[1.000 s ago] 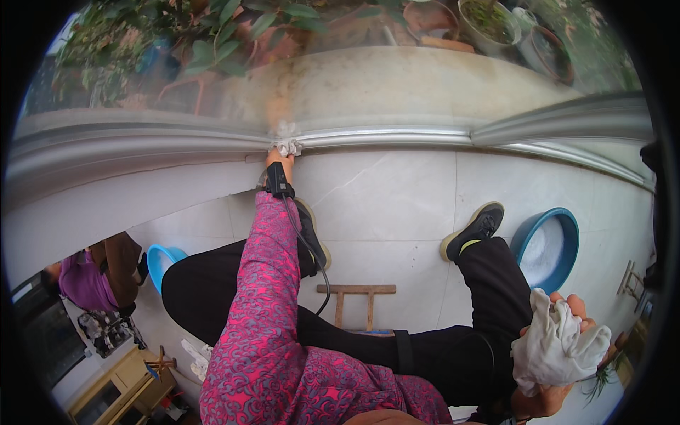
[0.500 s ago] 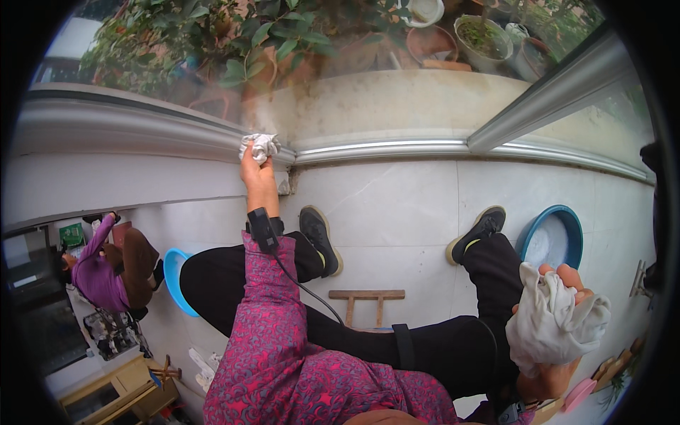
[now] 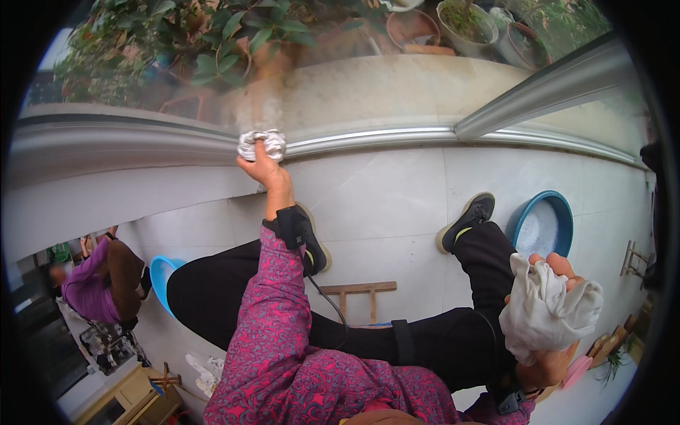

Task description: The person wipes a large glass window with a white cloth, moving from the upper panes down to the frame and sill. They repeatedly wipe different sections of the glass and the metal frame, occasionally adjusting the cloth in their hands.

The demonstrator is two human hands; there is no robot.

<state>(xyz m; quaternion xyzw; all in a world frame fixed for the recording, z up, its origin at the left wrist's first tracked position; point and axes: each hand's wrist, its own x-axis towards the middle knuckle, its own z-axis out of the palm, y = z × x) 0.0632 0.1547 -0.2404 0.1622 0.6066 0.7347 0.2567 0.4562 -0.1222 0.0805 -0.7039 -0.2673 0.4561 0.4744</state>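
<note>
My left hand (image 3: 265, 168) presses a crumpled white cloth (image 3: 249, 146) against the corner of the glass door's silver frame (image 3: 368, 141). Its fingers are mostly hidden by the bunched cloth, with one finger showing on top. At the lower right, my right hand (image 3: 547, 370) holds up a larger white rag (image 3: 542, 312). Fingertips curl over the rag's far edge, while the wrist shows below it. This rag is in the air, apart from the glass.
A dark blue basin (image 3: 520, 234) of cloudy water stands by my right shoe. Beyond the glass (image 3: 340, 99) are potted plants (image 3: 467, 27). A wooden stool (image 3: 358, 289) shows between my legs. At left, a person in purple (image 3: 95, 290) crouches near a light blue basin (image 3: 161, 273).
My left hand has turned at the wrist, its forearm shifting right, with the cloth still at the frame corner. The right hand keeps its rag. The whole view has shifted slightly.
</note>
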